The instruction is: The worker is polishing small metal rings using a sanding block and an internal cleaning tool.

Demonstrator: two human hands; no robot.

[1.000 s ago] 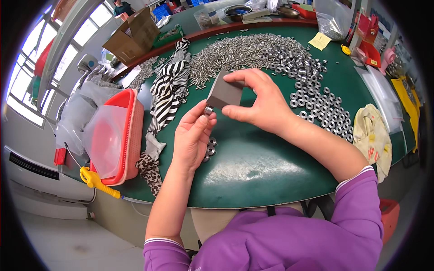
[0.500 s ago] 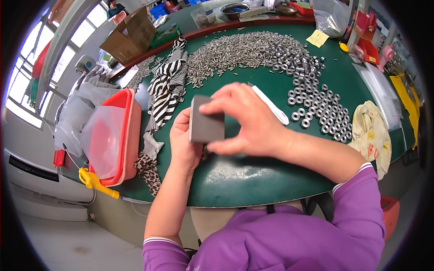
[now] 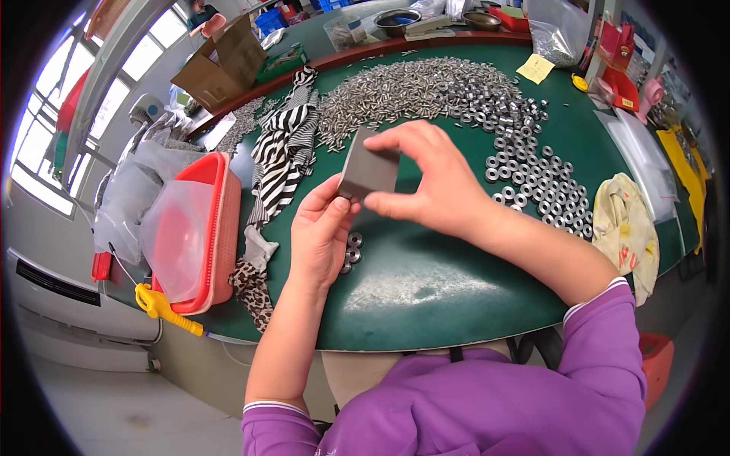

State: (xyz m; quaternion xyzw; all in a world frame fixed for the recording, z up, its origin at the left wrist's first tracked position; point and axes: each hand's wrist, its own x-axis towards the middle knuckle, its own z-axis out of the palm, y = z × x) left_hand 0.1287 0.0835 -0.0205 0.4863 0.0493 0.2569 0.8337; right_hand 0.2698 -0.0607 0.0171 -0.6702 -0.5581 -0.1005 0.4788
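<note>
A smooth grey rectangular block (image 3: 371, 173) is held tilted above the middle of the green table. Thumb and fingers of my left hand (image 3: 323, 232) pinch its lower left corner. My right hand (image 3: 441, 178) spans its right side, the index finger on the upper edge and the thumb by the lower edge. Beside my left hand, a few small metal rings (image 3: 354, 240) lie on the table. Farther right are several more metal rings (image 3: 544, 182), spread flat, with a heap of small metal pins (image 3: 403, 87) behind.
On the left stand a red plastic basket (image 3: 224, 228) with clear bags and a yellow air gun (image 3: 163, 308). A zebra-striped cloth (image 3: 281, 152) lies beyond it. To the right, a stained cream cloth (image 3: 623, 228) hangs over the table edge. A cardboard box (image 3: 220, 68) sits at the far left.
Both hands have moved the block away from me and to the right, tilting it. The few rings by my left hand now show. The white knife seen earlier is hidden behind my right hand.
</note>
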